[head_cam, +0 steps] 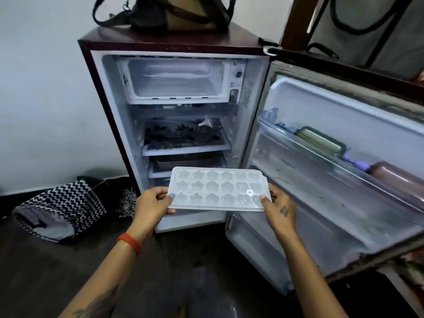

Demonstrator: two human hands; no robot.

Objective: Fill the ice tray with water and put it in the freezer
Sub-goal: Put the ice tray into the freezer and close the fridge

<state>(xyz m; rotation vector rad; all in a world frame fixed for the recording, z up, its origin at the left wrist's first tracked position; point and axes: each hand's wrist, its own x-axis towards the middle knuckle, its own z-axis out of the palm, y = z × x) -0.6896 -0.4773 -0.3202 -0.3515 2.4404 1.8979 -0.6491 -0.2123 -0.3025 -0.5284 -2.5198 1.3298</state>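
The white ice tray (218, 191) is held level by its two short ends, in front of the open fridge (174, 125). At the left end the grip of the left hand (152, 203) is closed on the rim, with the thumb laid on top and the fingers curled under. At the right end the right hand (278, 208) is closed on the tray in the same way, thumb on top. The moulds are shaped as stars and hearts; it seems that water is shining in some of them, but this cannot be seen clearly. An orange band (130, 243) is worn on the left wrist. The freezer compartment (176, 80) is seen at the top of the fridge, above the tray. The fridge door (339, 171) is swung open to the right, with containers in its shelf. A bag (174, 12) is placed on top of the fridge, and a zigzag-patterned bag (59, 210) is lying on the dark floor to the left
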